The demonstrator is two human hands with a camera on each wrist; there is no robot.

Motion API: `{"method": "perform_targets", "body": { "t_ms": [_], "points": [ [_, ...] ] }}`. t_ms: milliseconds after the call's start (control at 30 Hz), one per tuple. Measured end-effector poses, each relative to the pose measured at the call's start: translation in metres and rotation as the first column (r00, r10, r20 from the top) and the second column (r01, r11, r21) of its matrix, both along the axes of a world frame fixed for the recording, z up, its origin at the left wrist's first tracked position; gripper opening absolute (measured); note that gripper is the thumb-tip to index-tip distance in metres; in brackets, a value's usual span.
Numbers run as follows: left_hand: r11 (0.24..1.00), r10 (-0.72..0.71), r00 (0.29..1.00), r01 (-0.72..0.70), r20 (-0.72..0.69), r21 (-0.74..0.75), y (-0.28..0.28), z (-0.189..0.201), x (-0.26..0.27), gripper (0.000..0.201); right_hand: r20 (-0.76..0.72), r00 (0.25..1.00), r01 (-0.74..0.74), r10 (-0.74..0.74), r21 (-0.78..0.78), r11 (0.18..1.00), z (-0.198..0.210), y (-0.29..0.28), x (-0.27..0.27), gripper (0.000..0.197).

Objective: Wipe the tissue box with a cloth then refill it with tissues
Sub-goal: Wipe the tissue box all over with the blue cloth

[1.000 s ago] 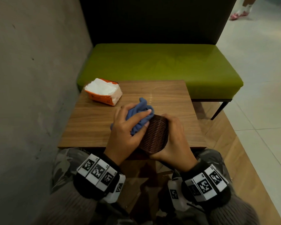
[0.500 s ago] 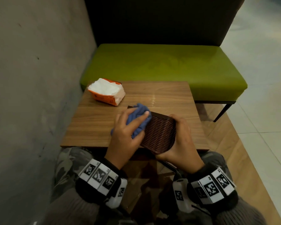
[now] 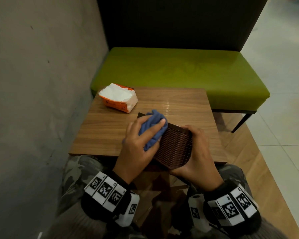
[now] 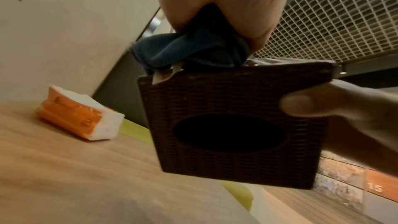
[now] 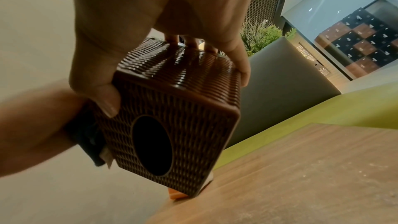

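Observation:
A dark brown woven tissue box [image 3: 175, 147] is held tilted above the near edge of the wooden table [image 3: 110, 131]. Its oval opening [image 4: 229, 133] faces toward me and looks dark inside. My right hand [image 3: 197, 152] grips the box from the right, thumb [image 5: 105, 98] on the opening face and fingers over the far side. My left hand [image 3: 140, 140] holds a bunched blue cloth [image 3: 153, 128] and presses it against the box's upper left side. The cloth [image 4: 189, 50] sits at the box's top edge in the left wrist view. An open orange pack of white tissues [image 3: 118, 97] lies at the table's far left.
A grey wall [image 3: 41, 83] runs along the left of the table. A green bench [image 3: 179, 75] with a dark backrest stands behind the table. Tiled floor [image 3: 283, 83] lies to the right. My lap is under the near table edge.
The box has turned so more of its woven side shows. My left hand has slid the cloth up along the box toward its far edge. The right hand keeps its grip.

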State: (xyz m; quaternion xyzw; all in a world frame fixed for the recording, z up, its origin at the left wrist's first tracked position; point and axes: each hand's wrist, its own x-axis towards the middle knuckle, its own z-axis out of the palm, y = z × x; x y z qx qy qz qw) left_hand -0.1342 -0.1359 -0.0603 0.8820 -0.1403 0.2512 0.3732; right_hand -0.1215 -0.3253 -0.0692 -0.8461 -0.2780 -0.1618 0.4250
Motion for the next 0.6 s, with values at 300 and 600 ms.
{"method": "perform_targets", "body": {
  "t_ms": [300, 600],
  "points": [
    [0.997, -0.038, 0.998, 0.035, 0.043, 0.071, 0.011, 0.004, 0.009, 0.041, 0.017, 1.0, 0.009, -0.01, 0.019, 1.0, 0.006, -0.001, -0.002, 0.092],
    [0.922, -0.024, 0.942, -0.108, -0.335, -0.372, 0.038, -0.004, 0.047, 0.024, -0.011, 1.0, 0.013, -0.012, 0.007, 1.0, 0.007, -0.005, -0.004, 0.093]
  ]
}}
